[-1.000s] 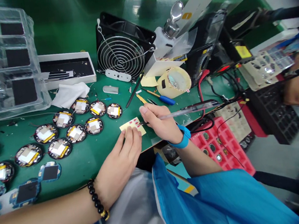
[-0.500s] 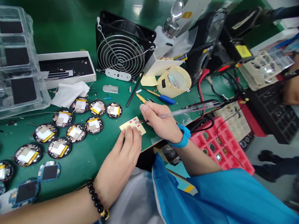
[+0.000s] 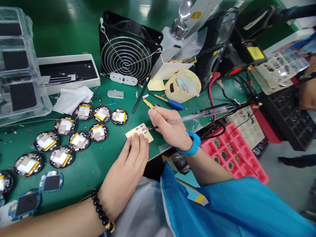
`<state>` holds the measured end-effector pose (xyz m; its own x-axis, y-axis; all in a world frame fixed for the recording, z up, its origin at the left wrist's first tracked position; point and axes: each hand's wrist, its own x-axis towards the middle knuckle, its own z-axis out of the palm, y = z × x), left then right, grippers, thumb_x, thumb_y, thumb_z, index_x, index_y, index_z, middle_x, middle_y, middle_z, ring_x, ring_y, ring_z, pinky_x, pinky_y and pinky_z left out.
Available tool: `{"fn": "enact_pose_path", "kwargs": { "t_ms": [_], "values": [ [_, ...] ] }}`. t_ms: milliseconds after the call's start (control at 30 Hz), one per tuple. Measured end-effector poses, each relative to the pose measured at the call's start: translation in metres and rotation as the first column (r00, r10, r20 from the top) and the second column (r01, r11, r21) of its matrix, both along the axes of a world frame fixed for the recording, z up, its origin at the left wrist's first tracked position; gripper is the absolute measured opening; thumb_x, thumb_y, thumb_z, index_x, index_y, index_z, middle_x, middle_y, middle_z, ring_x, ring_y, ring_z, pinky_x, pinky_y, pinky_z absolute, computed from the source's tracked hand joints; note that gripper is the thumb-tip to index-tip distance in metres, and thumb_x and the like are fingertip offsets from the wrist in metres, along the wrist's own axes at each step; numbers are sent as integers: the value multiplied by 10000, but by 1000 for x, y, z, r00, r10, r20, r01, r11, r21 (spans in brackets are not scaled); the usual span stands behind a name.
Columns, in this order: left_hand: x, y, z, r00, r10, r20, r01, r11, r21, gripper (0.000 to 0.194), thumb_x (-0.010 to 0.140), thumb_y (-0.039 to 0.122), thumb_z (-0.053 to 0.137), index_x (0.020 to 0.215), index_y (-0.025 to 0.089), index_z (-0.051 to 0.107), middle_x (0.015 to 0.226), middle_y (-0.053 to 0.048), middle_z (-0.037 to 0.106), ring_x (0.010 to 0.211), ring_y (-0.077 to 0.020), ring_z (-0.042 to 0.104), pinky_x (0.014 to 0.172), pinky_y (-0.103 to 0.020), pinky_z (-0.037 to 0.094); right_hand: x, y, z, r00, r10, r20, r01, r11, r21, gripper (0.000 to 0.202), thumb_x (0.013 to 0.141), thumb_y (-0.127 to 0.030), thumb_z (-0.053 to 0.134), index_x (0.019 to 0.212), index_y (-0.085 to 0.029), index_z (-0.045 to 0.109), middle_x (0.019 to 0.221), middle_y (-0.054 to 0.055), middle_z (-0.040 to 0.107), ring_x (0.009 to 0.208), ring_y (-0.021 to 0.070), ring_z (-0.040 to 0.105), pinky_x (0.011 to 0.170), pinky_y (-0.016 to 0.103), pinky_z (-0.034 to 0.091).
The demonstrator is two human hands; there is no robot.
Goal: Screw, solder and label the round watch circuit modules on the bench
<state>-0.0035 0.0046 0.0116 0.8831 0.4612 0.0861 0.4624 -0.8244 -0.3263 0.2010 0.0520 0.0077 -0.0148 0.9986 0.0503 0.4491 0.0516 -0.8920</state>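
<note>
My right hand (image 3: 169,128) is closed around a clear-barrelled pen (image 3: 200,114). Its tip is at a small yellow note (image 3: 130,131) with red arrow-like marks on it. The fingers of my left hand (image 3: 128,161) lie stretched out on the note's lower edge, pressing it against the green bench (image 3: 96,175). Several round circuit assemblies (image 3: 79,140) with white and yellow parts sit left of the note. The closest one (image 3: 119,116) is just above it. A yellow strip (image 3: 148,103) and a blue-handled tool (image 3: 170,102) lie beyond my right hand.
Behind stand a fan with a wire guard (image 3: 126,57), a tape roll (image 3: 183,86) and a white dispenser bottle (image 3: 173,38). A clear tray (image 3: 28,42) stands at left, and a pink tray (image 3: 238,151) is at lower right. Another person's arm (image 3: 312,85) shows at far right.
The view has shifted very slightly. Both hands, the pen and the note hold nearly the same places. At far right, a person's dark-clad leg has moved.
</note>
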Motion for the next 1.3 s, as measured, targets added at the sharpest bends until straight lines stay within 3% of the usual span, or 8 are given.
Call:
{"fn": "enact_pose_path", "kwargs": {
  "t_ms": [233, 567, 767, 1000, 1300],
  "values": [
    [0, 1, 0, 1000, -5, 19, 5, 1000, -22, 622, 941, 184, 442, 1521, -23, 527, 1524, -238, 583, 1429, -327, 574, 1215, -418, 499, 1, 1, 1, 999, 33, 28, -33, 999, 21, 580, 1073, -585, 487, 634, -209, 428, 572, -41, 410, 550, 108, 367, 565, 306, 305],
    [0, 1, 1, 1000, 0, 19, 1, 999, -44, 604, 948, 167, 426, 1518, 6, 543, 1528, -229, 585, 1435, -302, 572, 1225, -422, 491, -1, -1, 1, 1000, 0, 15, 0, 1000, 12, 551, 1082, -546, 490, 649, -210, 425, 591, -42, 403, 559, 108, 374, 571, 306, 307],
    [0, 0, 0, 1000, 7, 30, -5, 998, -70, 625, 951, 184, 450, 1534, -36, 502, 1553, -257, 556, 1448, -338, 562, 1220, -432, 496, 0, -2, 0, 1000, -15, 17, 15, 999, 30, 578, 1072, -582, 494, 636, -211, 416, 582, -38, 401, 554, 109, 366, 561, 306, 300],
    [-1, 6, -4, 994, 77, 73, -66, 987, -147, 674, 950, 174, 466, 1568, -92, 413, 1630, -313, 441, 1536, -383, 451, 1264, -474, 437, 3, -4, -4, 998, -39, -54, 37, 999, -30, 539, 1067, -584, 514, 674, -219, 464, 589, -30, 422, 575, 124, 420, 539, 291, 299],
    [0, 6, -1, 996, 62, 61, -52, 987, -152, 631, 959, 138, 448, 1552, -78, 456, 1601, -294, 490, 1506, -399, 487, 1240, -481, 474, -1, -1, -4, 999, -6, -48, 3, 998, -65, 513, 1060, -603, 512, 715, -227, 460, 610, -37, 403, 578, 124, 386, 525, 285, 291]
  ]
}}
